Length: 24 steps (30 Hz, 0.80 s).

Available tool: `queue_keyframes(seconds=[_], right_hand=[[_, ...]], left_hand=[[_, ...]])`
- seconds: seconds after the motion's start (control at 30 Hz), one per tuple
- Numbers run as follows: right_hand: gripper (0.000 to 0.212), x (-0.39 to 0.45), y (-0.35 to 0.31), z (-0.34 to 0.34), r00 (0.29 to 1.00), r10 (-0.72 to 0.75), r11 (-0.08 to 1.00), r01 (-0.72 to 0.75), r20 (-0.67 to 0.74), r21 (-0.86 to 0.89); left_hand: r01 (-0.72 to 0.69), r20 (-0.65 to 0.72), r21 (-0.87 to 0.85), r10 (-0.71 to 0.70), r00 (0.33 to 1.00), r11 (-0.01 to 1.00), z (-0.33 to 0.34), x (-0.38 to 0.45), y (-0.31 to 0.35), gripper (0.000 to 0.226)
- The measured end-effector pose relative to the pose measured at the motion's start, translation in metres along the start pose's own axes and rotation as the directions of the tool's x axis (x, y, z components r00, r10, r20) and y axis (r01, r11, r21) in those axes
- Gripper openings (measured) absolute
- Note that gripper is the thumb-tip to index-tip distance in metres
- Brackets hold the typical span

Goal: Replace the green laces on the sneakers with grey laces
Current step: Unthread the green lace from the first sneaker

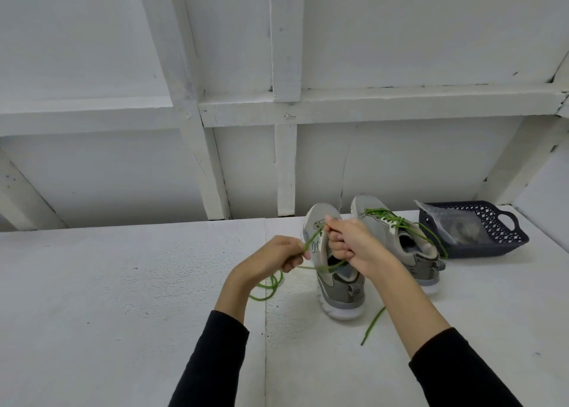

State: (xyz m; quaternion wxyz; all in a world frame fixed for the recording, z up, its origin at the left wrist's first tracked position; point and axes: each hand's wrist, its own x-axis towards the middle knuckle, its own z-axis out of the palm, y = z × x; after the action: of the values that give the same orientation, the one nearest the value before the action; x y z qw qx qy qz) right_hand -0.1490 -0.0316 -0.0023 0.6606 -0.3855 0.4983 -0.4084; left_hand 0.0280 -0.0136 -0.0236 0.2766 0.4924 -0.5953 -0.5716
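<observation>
Bag [455, 228] contents in basket [511, 237] unclear; hands hide near sneaker [335, 280] eyelets.

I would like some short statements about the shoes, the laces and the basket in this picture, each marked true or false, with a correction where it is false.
1. The left hand pinches a green lace. True.
2. The far sneaker has already lost its lace. False: a green lace is threaded across its eyelets.
3. The right hand grips the near sneaker at its tongue. True.
4. The dark basket stands to the left of both sneakers. False: it stands to their right, near the wall.
5. Grey laces are threaded in the near sneaker. False: only green lace shows there, partly pulled out.
</observation>
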Motion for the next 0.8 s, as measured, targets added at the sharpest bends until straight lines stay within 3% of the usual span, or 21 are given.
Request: queue_keyframes(seconds=[0.03,0.1,0.17,0.23,0.3,0.37,0.43,0.47,0.53,0.6,0.7,0.77,0.8], right_hand=[[0.029,-0.002,-0.005,0.005,1.000,-0.028,1.000,0.028,0.002,-0.014],[0.030,-0.010,-0.011,0.013,0.996,-0.081,0.994,0.084,0.037,-0.067],[0.031,-0.018,-0.009,0.020,0.989,-0.110,0.977,0.126,0.099,-0.171],[0.032,-0.022,0.000,0.022,0.985,-0.082,0.948,0.125,0.155,-0.293],[0.032,-0.021,0.012,0.019,0.980,0.008,0.923,0.069,0.198,-0.378],[0.032,-0.018,0.022,0.013,0.975,0.095,0.904,-0.001,0.199,-0.427],[0.035,-0.014,0.026,0.008,0.983,0.118,0.910,-0.050,0.142,-0.410],[0.036,-0.012,0.026,0.005,0.988,0.111,0.928,-0.066,0.103,-0.366],[0.035,-0.006,0.023,0.000,0.995,0.096,0.977,-0.087,0.039,-0.196],[0.033,0.002,0.018,-0.007,0.995,0.095,0.995,-0.095,0.020,-0.004],[0.031,0.012,0.009,-0.013,0.995,0.089,0.988,-0.094,0.045,0.123],[0.031,0.013,0.003,-0.015,0.996,0.057,0.990,-0.066,0.066,0.128],[0.030,0.010,0.000,-0.013,0.997,0.030,0.993,-0.038,0.078,0.109]], left_hand=[[-0.003,-0.054,0.164,0.012,0.998,0.986,0.002,0.003,-0.002,0.034],[-0.002,-0.246,0.246,0.065,0.967,0.969,0.002,0.009,-0.006,0.033],[-0.062,-0.418,0.032,0.069,0.906,0.998,0.001,0.015,-0.008,0.031],[-0.167,-0.464,-0.347,-0.014,0.886,0.923,-0.001,0.019,-0.004,0.031],[-0.251,-0.390,-0.743,-0.097,0.916,0.621,-0.006,0.020,0.001,0.030],[-0.268,-0.306,-0.927,-0.115,0.945,0.263,-0.014,0.017,0.004,0.028],[-0.266,-0.272,-0.961,-0.091,0.958,0.079,-0.019,0.014,0.005,0.027],[-0.247,-0.251,-0.967,-0.069,0.966,0.066,-0.021,0.012,0.006,0.028],[-0.185,-0.194,-0.962,-0.025,0.981,0.200,-0.022,0.010,0.006,0.030],[-0.120,-0.124,-0.878,0.021,0.992,0.463,-0.020,0.008,0.005,0.031],[-0.055,0.028,-0.412,0.073,0.997,0.910,-0.012,0.007,0.002,0.031],[-0.060,0.046,-0.066,0.063,0.997,0.996,-0.006,0.010,-0.001,0.027],[-0.071,-0.020,0.063,0.073,0.997,0.995,-0.004,0.013,-0.002,0.025]])
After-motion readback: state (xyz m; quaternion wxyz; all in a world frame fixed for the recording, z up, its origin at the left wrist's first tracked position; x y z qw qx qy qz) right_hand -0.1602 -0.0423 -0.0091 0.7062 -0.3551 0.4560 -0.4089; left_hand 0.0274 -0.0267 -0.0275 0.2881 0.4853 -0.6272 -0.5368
